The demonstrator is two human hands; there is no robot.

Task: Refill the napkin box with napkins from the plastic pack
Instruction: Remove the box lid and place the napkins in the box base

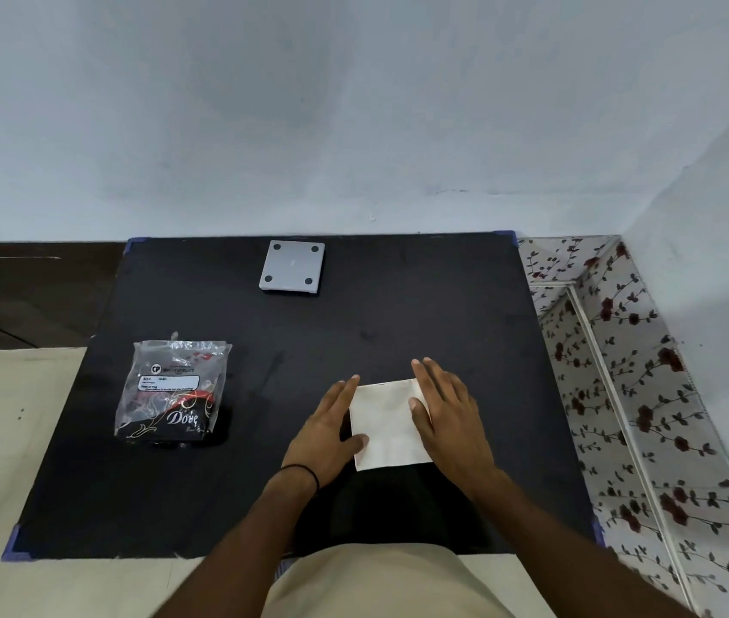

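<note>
While both hands press flat, fingers extended, left hand and right hand flank the white napkin stack at mat centre-6 o'clock. Plastic pack lies at 9 o'clock; grey napkin box at 12.

One pack, one box, two hands

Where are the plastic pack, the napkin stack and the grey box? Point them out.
plastic pack (173, 390): head view, on its white label.
napkin stack (387, 423): head view, middle of top sheet.
grey box (292, 266): head view, centre of its upturned face.
</note>
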